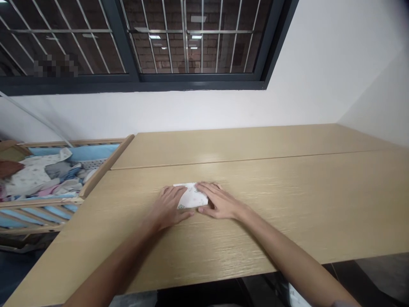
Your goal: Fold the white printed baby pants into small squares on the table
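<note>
A small folded white cloth [191, 198] with a faint printed pattern lies on the wooden table, between my two hands. My left hand [168, 207] rests at its left end. The fingers lie stretched over that edge, and the thumb points right along the near side, apart from the fingers. At the other end, my right hand [219, 201] has its fingers laid over the cloth's top right part. Its thumb reaches left, near the front right corner. Both ends of the cloth are partly hidden under my fingers.
The light wooden table [287, 204] has a seam across its far part. A wooden crib [108, 164] with blue lining stands at the left, with crumpled clothes [60, 170] inside. Behind the table are a white wall [204, 108] and a barred window [198, 81].
</note>
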Motion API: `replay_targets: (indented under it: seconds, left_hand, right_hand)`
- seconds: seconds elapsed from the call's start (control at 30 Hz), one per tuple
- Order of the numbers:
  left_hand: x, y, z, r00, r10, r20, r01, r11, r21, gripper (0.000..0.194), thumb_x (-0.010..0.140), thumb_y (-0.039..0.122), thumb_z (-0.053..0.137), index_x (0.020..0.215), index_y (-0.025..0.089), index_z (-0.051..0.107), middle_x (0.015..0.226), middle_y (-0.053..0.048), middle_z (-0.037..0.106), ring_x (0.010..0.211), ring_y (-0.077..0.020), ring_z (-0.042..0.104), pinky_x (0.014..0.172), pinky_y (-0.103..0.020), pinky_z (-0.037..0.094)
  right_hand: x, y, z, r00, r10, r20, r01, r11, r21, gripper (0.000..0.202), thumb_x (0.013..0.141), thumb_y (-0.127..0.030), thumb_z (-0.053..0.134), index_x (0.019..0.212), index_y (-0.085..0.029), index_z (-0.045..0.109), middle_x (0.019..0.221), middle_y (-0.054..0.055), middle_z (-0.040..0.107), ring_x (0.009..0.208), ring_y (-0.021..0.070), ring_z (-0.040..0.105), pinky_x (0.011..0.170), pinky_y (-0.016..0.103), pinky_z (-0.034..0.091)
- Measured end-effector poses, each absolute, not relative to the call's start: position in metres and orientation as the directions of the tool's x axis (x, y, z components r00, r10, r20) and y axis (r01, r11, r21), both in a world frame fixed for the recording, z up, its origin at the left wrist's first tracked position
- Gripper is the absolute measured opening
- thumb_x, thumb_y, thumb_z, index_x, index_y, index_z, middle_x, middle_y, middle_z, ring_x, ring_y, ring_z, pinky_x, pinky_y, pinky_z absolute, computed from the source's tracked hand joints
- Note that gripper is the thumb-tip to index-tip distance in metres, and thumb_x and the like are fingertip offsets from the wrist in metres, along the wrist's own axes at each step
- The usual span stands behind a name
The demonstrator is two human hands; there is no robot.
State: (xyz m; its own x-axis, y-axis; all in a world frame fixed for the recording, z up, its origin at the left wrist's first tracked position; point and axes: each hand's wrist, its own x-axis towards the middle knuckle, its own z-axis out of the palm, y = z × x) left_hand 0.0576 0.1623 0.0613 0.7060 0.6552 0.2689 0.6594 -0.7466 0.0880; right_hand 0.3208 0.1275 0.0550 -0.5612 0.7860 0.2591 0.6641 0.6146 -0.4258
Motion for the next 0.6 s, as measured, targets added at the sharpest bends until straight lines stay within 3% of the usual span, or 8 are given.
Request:
replay_targets:
  seconds: [0.1,0.2,0.3,0.4,0.5,0.6]
  left_hand:
    - [0.058,0.166,0.059,0.686,0.673,0.276,0.674,-0.731,0.108,0.060,0.089,0.049,0.061,0.138,0.017,0.051,0.135,-0.016,0.063,0.123,-0.0316,0.057,0.109,-0.047,0.036]
    - [0.059,0.171,0.053,0.669,0.674,0.313,0.680,-0.725,0.109,0.040,0.091,0.025,0.052,0.130,0.019,0.056,0.134,-0.014,0.065,0.122,-0.0285,0.058,0.108,-0.045,0.038]
    - [0.062,0.171,0.054,0.649,0.651,0.394,0.695,-0.718,0.041,0.030,0.092,0.019,0.049,0.118,0.021,0.064,0.134,-0.014,0.063,0.123,-0.0299,0.056,0.104,-0.047,0.039]
    - [0.064,0.164,0.067,0.598,0.667,0.444,0.734,-0.678,0.030,0.027,0.093,0.019,0.047,0.111,0.020,0.067,0.118,-0.014,0.066,0.109,-0.0300,0.060,0.092,-0.045,0.042]
    - [0.066,0.154,0.089,0.539,0.762,0.359,0.714,-0.639,0.285,0.026,0.098,0.030,0.045,0.101,0.019,0.068,0.097,-0.008,0.068,0.091,-0.0248,0.061,0.083,-0.038,0.044]
    - [0.069,0.145,0.109,0.511,0.853,0.108,0.611,-0.448,0.652,0.035,0.096,0.048,0.050,0.089,0.018,0.067,0.084,-0.003,0.068,0.077,-0.0203,0.062,0.068,-0.031,0.044]
  right_hand:
    - [0.319,0.134,0.048,-0.534,0.801,0.270,0.663,0.595,-0.454,0.081,0.092,-0.046,0.059,0.159,-0.018,0.024,0.159,0.018,0.038,0.146,0.0333,0.033,0.118,0.054,0.022]
    - [0.314,0.142,0.040,-0.453,0.834,0.315,0.659,0.551,-0.512,0.074,0.087,-0.029,0.059,0.154,-0.018,0.030,0.151,0.017,0.047,0.141,0.0313,0.040,0.115,0.051,0.025]
    - [0.309,0.147,0.038,-0.355,0.864,0.357,0.658,0.503,-0.561,0.062,0.083,-0.017,0.055,0.144,-0.019,0.043,0.139,0.015,0.059,0.130,0.0291,0.051,0.111,0.051,0.027]
    - [0.309,0.146,0.044,-0.284,0.887,0.364,0.624,0.459,-0.632,0.044,0.083,-0.020,0.059,0.127,-0.022,0.054,0.119,0.009,0.068,0.114,0.0275,0.059,0.107,0.051,0.030]
    - [0.311,0.141,0.052,-0.194,0.918,0.347,0.414,0.397,-0.819,0.033,0.086,-0.033,0.064,0.114,-0.022,0.054,0.105,0.006,0.067,0.098,0.0240,0.061,0.093,0.042,0.042]
    - [0.311,0.138,0.059,-0.097,0.959,0.265,0.091,0.273,-0.958,0.035,0.087,-0.042,0.065,0.111,-0.024,0.049,0.092,0.001,0.063,0.083,0.0190,0.060,0.075,0.033,0.046]
